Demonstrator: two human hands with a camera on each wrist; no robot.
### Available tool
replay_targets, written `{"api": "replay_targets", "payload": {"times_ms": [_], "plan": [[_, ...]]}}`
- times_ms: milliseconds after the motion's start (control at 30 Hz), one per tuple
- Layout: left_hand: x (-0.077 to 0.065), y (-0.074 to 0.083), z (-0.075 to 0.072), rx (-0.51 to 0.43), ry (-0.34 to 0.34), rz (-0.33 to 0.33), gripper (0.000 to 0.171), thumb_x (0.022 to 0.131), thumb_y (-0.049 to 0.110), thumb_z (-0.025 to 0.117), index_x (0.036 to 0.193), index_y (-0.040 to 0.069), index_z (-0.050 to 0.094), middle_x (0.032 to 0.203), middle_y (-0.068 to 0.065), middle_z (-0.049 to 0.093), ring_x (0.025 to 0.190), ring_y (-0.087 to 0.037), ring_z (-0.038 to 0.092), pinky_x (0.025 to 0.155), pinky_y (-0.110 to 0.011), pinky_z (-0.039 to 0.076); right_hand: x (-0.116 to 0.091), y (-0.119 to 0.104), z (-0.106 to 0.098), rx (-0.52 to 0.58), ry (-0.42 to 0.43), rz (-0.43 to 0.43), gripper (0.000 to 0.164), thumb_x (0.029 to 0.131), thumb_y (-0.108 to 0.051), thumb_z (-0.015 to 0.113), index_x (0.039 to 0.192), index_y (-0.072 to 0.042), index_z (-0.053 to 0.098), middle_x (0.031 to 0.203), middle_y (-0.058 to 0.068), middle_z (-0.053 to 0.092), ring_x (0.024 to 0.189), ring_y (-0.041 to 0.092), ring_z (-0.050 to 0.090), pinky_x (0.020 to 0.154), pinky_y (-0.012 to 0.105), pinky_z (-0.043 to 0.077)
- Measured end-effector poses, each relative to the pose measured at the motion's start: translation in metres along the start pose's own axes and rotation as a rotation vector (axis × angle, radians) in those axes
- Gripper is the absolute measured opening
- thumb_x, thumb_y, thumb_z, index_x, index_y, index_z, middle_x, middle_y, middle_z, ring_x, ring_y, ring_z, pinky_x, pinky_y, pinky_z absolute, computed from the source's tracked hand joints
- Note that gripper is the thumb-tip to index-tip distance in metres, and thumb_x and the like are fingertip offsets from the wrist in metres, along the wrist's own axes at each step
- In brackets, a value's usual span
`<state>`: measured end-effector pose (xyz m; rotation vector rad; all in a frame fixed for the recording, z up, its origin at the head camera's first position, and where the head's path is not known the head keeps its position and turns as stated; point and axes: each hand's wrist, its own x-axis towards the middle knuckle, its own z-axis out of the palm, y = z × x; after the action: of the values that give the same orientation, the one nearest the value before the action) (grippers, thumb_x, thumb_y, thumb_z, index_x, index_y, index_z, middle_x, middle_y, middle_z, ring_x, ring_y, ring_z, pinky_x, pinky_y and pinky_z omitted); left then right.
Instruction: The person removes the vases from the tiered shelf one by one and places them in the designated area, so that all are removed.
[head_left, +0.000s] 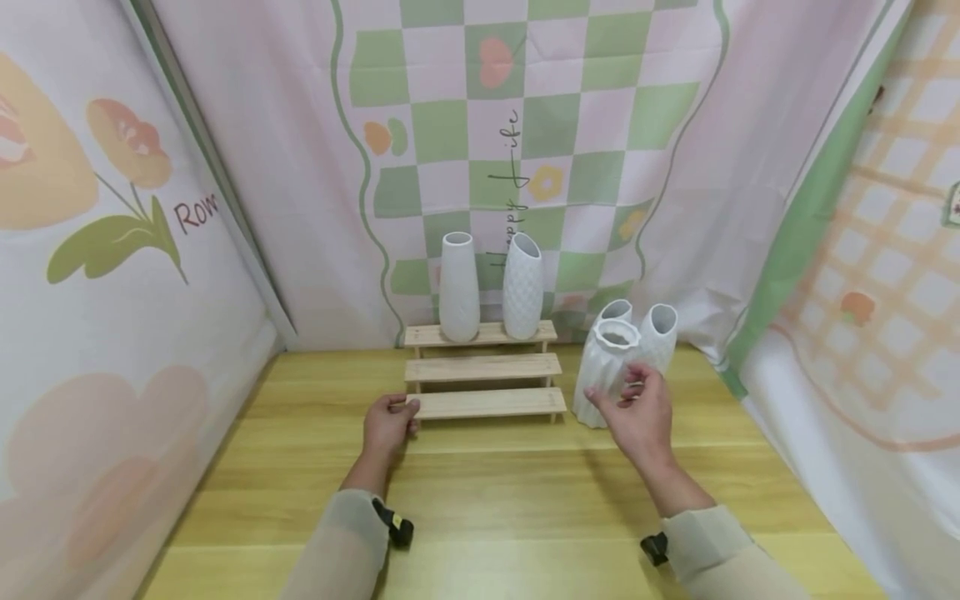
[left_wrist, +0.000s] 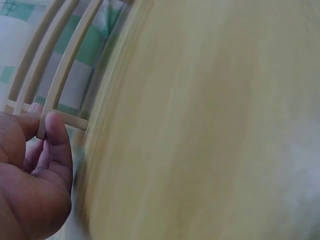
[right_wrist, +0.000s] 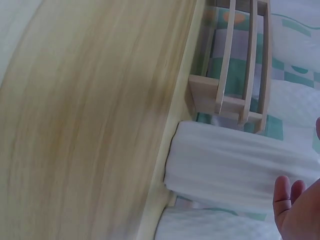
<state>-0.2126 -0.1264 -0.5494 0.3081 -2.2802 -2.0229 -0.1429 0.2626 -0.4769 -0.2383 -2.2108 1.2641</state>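
Observation:
A three-tier wooden display stand (head_left: pixel 483 367) stands on the table, its lowest shelf toward me. My left hand (head_left: pixel 387 427) pinches the left end of that lowest shelf between thumb and fingers; the left wrist view shows the shelf end (left_wrist: pixel 47 117) held there. A tapered white vase (head_left: pixel 459 292) and a diamond-textured white vase (head_left: pixel 522 292) stand upright on the top tier. To the right of the stand, my right hand (head_left: pixel 643 412) is at a fluted white vase (head_left: pixel 596 383), fingers loosely bent and apart. Whether its fingertips touch the vase I cannot tell.
Two more white vases, one with a slanted mouth (head_left: pixel 617 310) and one with a round mouth (head_left: pixel 662 329), stand close behind the fluted one. Printed cloth (head_left: pixel 525 125) hangs behind and at both sides of the wooden table (head_left: pixel 495 517).

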Motion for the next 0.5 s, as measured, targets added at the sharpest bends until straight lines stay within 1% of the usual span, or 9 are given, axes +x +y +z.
{"api": "replay_targets", "payload": {"times_ms": [100,200,500], "plan": [[0.000,0.000,0.000,0.000,-0.004,0.004,0.041,0.097,0.016,0.076,0.129,-0.006,0.062,0.096,-0.018,0.070,0.065,-0.019,0.069,0.059,-0.027,0.059,-0.002,-0.003,0.002,0.002,-0.008,0.006,0.075,0.078,-0.023,0.094,0.135,-0.003,0.049,0.112,0.011,0.057,0.091,0.026,0.059,0.069,0.012,0.049],[0.001,-0.001,0.000,-0.006,-0.001,0.005,0.041,0.097,0.015,0.076,0.129,-0.006,0.062,0.095,-0.018,0.070,0.063,-0.018,0.068,0.059,-0.027,0.059,-0.004,-0.007,0.005,0.028,-0.024,-0.003,0.074,0.078,-0.021,0.094,0.134,-0.003,0.050,0.111,0.012,0.056,0.089,0.024,0.058,0.070,0.013,0.050],[0.002,-0.002,0.000,-0.017,0.004,0.002,0.043,0.097,0.015,0.076,0.130,-0.007,0.061,0.095,-0.017,0.070,0.063,-0.016,0.067,0.058,-0.026,0.059,-0.010,-0.021,0.021,0.082,-0.058,-0.037,0.072,0.076,-0.013,0.095,0.131,0.000,0.051,0.112,0.016,0.056,0.089,0.026,0.057,0.068,0.013,0.050]]}}
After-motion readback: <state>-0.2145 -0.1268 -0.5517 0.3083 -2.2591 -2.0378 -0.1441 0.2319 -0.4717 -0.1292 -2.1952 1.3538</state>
